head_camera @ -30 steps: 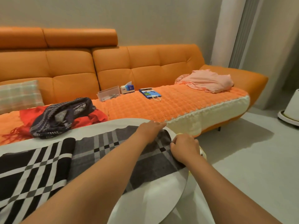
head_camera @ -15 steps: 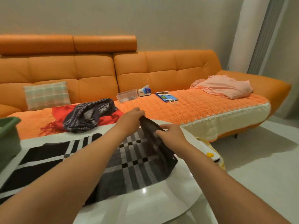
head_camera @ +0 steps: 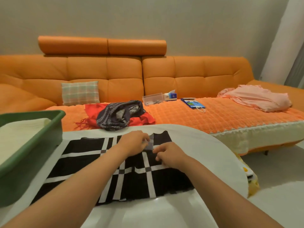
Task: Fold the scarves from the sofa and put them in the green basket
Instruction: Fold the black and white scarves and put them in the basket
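A black scarf with white checks [head_camera: 85, 155] lies on the white round table [head_camera: 205, 148], its right end folded over to the left. My left hand [head_camera: 134, 143] pinches a grey corner of the folded end near the scarf's far edge. My right hand [head_camera: 169, 155] rests beside it with curled fingers pinching the same edge. The green basket [head_camera: 39, 137] stands at the table's left with a cream folded cloth [head_camera: 21, 130] inside. On the sofa [head_camera: 189, 76] behind lie a red fringed scarf [head_camera: 92, 111] and a dark striped scarf [head_camera: 118, 114] on top of it.
A plaid cushion [head_camera: 80, 92] leans on the sofa back. A clear box [head_camera: 152, 98], a tissue pack [head_camera: 171, 96], a blue booklet [head_camera: 193, 103] and a pink cloth [head_camera: 256, 97] lie on the seat cover. A yellow object [head_camera: 251, 183] sits below the table's right edge.
Both hands lifted the scarf's right end and carried it left, laying it over the rest of the scarf. The view swung left, bringing the green basket into sight.
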Action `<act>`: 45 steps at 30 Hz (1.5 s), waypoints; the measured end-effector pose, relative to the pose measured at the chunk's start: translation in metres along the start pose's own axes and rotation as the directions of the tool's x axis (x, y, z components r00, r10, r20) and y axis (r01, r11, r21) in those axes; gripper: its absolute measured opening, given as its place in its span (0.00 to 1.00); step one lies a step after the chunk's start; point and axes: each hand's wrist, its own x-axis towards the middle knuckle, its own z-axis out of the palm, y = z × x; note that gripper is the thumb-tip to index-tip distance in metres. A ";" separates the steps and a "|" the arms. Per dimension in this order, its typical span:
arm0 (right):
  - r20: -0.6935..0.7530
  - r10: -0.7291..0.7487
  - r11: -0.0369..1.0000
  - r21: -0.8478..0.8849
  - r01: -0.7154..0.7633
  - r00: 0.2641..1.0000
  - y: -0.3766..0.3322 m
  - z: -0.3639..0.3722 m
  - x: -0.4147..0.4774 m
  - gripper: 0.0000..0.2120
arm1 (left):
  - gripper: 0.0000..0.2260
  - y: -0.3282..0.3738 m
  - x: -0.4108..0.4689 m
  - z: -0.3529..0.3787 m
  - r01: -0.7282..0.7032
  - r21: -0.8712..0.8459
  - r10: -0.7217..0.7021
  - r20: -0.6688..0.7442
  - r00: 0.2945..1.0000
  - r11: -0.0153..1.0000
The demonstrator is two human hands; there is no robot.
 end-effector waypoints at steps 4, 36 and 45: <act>-0.089 -0.044 0.967 -0.253 0.020 0.995 0.025 0.002 0.014 0.20 | 0.22 0.009 0.013 0.010 -0.005 0.077 -0.006 0.143 0.990 0.997; 0.021 -0.368 0.776 -0.544 0.319 0.930 -0.014 0.049 0.001 0.23 | 0.22 -0.041 -0.025 0.027 0.112 -0.288 -0.133 -0.055 0.990 0.951; 0.268 -0.190 0.697 -0.640 0.322 0.944 -0.056 0.101 -0.038 0.30 | 0.30 -0.097 -0.100 0.000 0.386 0.146 -0.412 0.290 0.864 0.911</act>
